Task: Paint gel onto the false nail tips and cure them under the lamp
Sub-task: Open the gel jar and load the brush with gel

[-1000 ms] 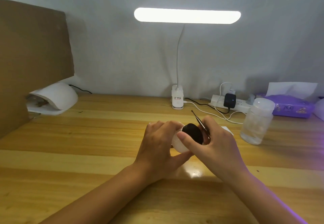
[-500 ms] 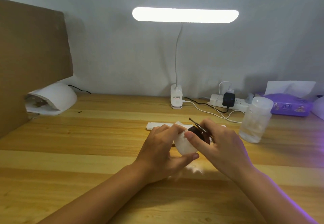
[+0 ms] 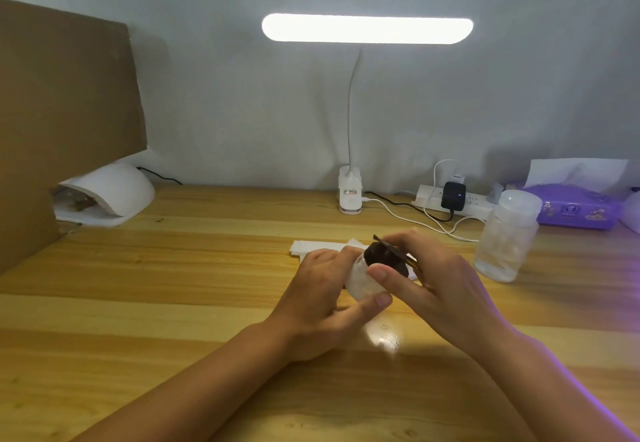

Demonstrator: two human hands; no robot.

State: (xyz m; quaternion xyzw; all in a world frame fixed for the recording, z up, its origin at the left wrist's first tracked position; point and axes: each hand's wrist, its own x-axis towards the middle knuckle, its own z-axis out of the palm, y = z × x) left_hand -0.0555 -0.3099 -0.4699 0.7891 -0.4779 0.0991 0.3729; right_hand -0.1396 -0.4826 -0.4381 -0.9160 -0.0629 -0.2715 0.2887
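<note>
A home desk nook: a wooden desktop (image 3: pixel 173 268) meets a plain wall, carrying a clip-on desk lamp (image 3: pixel 367 28), power strip (image 3: pixel 427 199), purple tissue pack (image 3: pixel 571 211) and white nail curing lamp (image 3: pixel 117 187).

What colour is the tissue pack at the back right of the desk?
The tissue pack is purple, with a white tissue sticking out; the head view shows it.

Jar (image 3: pixel 363 280): white, tilted, open, dark gel (image 3: pixel 381 256) inside.
Tool (image 3: pixel 389 247): thin, across its mouth.
Lamp (image 3: pixel 114 189): white dome, far left.
</note>
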